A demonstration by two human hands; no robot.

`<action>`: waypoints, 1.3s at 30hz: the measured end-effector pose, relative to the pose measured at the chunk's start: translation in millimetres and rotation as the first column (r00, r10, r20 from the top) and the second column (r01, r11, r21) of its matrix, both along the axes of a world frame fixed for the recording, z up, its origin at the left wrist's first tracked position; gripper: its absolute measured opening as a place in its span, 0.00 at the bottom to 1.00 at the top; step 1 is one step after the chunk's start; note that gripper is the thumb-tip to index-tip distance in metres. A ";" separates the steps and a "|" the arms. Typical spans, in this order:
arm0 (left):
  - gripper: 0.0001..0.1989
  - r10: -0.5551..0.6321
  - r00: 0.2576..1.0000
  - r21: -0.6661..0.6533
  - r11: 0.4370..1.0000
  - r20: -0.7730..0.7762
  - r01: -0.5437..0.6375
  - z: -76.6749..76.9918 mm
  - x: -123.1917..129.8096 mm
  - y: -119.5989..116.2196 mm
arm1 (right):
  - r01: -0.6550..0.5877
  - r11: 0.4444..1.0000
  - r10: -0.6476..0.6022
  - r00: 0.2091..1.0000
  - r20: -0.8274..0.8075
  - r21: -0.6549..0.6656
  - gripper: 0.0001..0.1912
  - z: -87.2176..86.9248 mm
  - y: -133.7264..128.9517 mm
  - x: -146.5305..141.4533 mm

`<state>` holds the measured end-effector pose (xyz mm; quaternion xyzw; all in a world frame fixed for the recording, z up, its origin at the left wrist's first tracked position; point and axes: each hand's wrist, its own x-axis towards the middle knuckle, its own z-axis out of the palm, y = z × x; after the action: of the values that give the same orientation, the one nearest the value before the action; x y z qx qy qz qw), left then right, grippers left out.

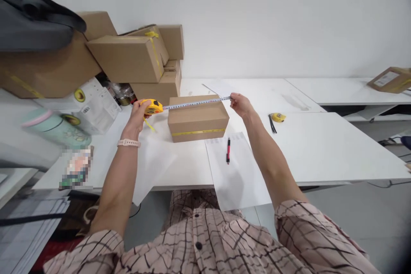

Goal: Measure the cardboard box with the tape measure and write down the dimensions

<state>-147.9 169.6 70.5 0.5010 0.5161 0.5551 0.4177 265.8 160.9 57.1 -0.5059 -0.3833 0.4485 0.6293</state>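
My left hand is closed around the yellow case of a tape measure. From it the blade runs out to the right, over the top of a brown cardboard box. At the blade's far end, my right hand pinches the tip just beyond the box's right edge. A yellow strip crosses the front of the box. In front of it to the right, a red and black pen lies on a sheet of white paper that hangs over the table edge.
A second yellow tape measure with a black strap lies to the right on the white table. Cardboard boxes are piled at the back left, near a mint bottle and a white carton. Another box stands far right.
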 end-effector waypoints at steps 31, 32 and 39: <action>0.22 0.003 0.988 -0.111 0.994 -0.153 -0.020 -8.3 5.8 17.9 | 0.276 0.903 0.110 0.590 0.800 -0.328 0.14 -0.4 0.4 -42.3; 0.22 0.014 0.988 -0.121 0.992 -0.157 -0.033 -7.4 7.0 17.6 | 0.287 0.900 0.115 0.572 0.812 -0.329 0.14 0.7 0.1 -44.3; 0.25 0.066 0.985 -0.037 0.997 -0.161 -0.073 11.0 12.7 -6.8 | 0.279 0.908 0.100 0.577 0.810 -0.311 0.12 8.1 2.8 -38.5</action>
<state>-135.2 162.7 81.4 0.5164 0.5767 0.5163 0.3663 227.3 163.6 65.1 -0.7922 -0.4992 0.2030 0.2864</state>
